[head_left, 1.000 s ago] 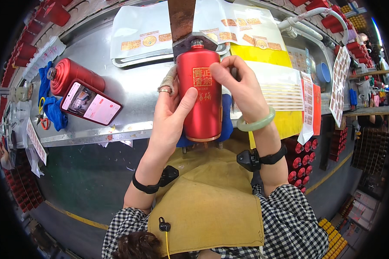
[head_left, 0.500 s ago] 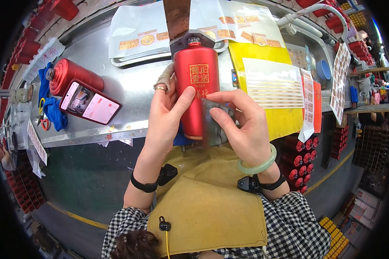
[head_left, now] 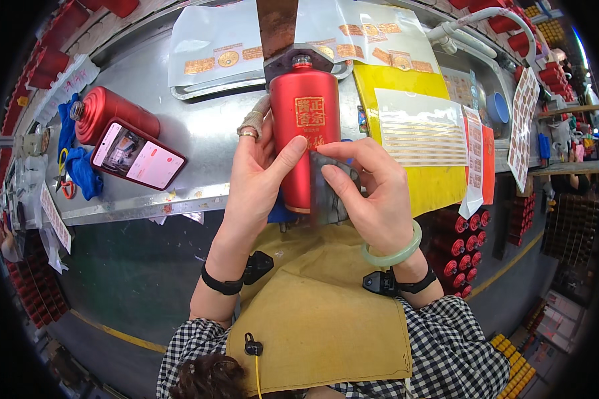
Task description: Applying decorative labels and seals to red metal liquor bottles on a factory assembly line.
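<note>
A red bottle [head_left: 304, 100] with gold characters lies in front of me, its neck against a dark metal holder [head_left: 301, 56]. Around its left side my left hand [head_left: 259, 156] is closed, thumb across the front; its ring finger carries a ring and another finger a pale wrap. My right hand [head_left: 373, 186] pinches a dark, flat, translucent scraper-like sheet [head_left: 327, 189] between thumb and fingers. The sheet's edge touches the bottle's lower right side, and my right index fingertip reaches the bottle beside the lettering.
At left a second red bottle [head_left: 116, 114] lies by a lit phone [head_left: 138, 154], a blue cloth [head_left: 84, 174] and scissors [head_left: 64, 169]. Sheets of gold decals [head_left: 213, 40] spread behind the holder. Right are a yellow board [head_left: 439, 185], a strip sheet [head_left: 419, 126] and a sink with a blue cup [head_left: 497, 108].
The bottle has shifted very slightly to the right and turned a little. My hands keep almost the same places, and the grip on bottle and dark sheet is unchanged.
</note>
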Action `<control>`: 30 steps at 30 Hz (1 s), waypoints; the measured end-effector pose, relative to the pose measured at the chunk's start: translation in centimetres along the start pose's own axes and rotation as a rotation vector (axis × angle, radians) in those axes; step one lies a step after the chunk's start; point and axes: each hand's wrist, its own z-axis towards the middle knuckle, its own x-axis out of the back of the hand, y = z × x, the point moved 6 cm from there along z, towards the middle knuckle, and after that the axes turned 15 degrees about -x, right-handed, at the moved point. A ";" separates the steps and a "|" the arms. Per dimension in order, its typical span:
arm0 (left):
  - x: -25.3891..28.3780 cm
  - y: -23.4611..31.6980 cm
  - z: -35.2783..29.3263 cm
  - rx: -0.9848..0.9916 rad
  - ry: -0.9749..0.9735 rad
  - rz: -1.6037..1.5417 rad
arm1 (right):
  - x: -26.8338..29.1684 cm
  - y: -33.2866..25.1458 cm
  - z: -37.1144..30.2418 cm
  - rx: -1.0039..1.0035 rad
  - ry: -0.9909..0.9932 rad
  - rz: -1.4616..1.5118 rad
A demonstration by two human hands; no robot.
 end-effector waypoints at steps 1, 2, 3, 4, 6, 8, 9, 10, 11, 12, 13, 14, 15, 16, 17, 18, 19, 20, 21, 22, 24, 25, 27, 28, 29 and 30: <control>0.0 0.0 0.0 -0.001 0.001 0.006 | 0.0 -0.2 0.0 -0.016 0.000 -0.016; 0.1 -0.1 0.0 -0.002 0.002 0.013 | 0.0 -0.3 0.0 -0.032 -0.001 -0.031; 0.0 -0.1 0.0 -0.001 0.002 0.013 | 0.0 -0.3 0.0 -0.033 -0.001 -0.032; 0.0 -0.1 0.0 0.000 0.006 0.003 | -0.1 -0.3 0.0 -0.016 0.006 -0.035; 0.0 -0.1 0.0 0.006 0.011 -0.007 | -0.1 -0.4 0.0 -0.004 0.013 -0.038; 0.1 0.0 0.1 -0.004 -0.007 0.017 | 0.0 -1.1 0.0 0.048 0.033 -0.114; 0.0 -0.1 0.1 -0.001 -0.008 0.016 | 0.0 -1.2 0.0 0.045 0.033 -0.114; 0.0 0.0 0.2 -0.001 -0.004 0.014 | 0.0 -1.4 -0.1 0.060 0.041 -0.144; 0.0 -0.1 0.1 -0.003 -0.001 0.011 | 0.0 -1.5 -0.1 0.076 0.048 -0.174; 0.0 -0.1 0.1 -0.001 -0.001 0.011 | -0.1 -1.4 -0.1 0.074 0.048 -0.174; 0.1 -0.1 0.1 -0.001 0.000 0.013 | -0.1 -1.3 -0.1 0.075 0.049 -0.152; 0.1 -0.1 0.1 -0.002 0.000 0.015 | -0.1 -1.3 -0.1 0.075 0.051 -0.129; 0.1 -0.1 0.0 -0.001 0.000 0.015 | -0.1 -1.3 -0.1 0.074 0.051 -0.129; 0.0 -0.1 0.0 0.000 0.002 0.013 | -0.1 -1.2 -0.1 0.071 0.047 -0.126; 0.0 -0.1 0.0 0.001 0.004 0.012 | -0.1 -1.2 0.0 0.068 0.044 -0.122; 0.0 0.0 0.0 0.002 0.004 0.012 | -0.1 -1.3 -0.1 0.068 0.043 -0.122; 0.0 0.0 0.0 0.004 0.008 0.007 | -0.1 -1.3 -0.1 0.071 0.044 -0.128; 0.0 0.0 -0.1 0.006 0.012 0.003 | -0.1 -1.3 -0.1 0.074 0.044 -0.134; 0.0 0.0 -0.1 0.006 0.012 0.002 | -0.1 -1.2 0.0 0.073 0.045 -0.135; 0.0 -0.1 0.0 -0.003 0.010 0.002 | -0.1 -1.0 0.0 0.083 0.036 -0.124; -0.1 0.0 0.0 -0.012 0.008 0.001 | -0.1 -0.7 0.0 0.094 0.028 -0.114; -0.1 0.0 0.0 -0.003 0.005 -0.006 | -0.1 0.1 0.1 -0.028 -0.013 0.064; 0.2 -0.1 0.0 0.004 0.004 -0.014 | 0.1 -0.1 -0.1 -0.126 -0.081 0.359; 0.7 -0.3 -0.1 0.014 0.042 -0.031 | 0.8 -0.7 -0.2 -0.060 -0.084 0.372; 1.1 -0.4 -0.1 0.023 0.080 -0.049 | 1.7 -1.1 -0.3 0.006 -0.087 0.385; 1.0 -0.3 -0.2 0.028 0.097 -0.028 | 2.6 -1.0 -0.2 0.006 -0.089 0.386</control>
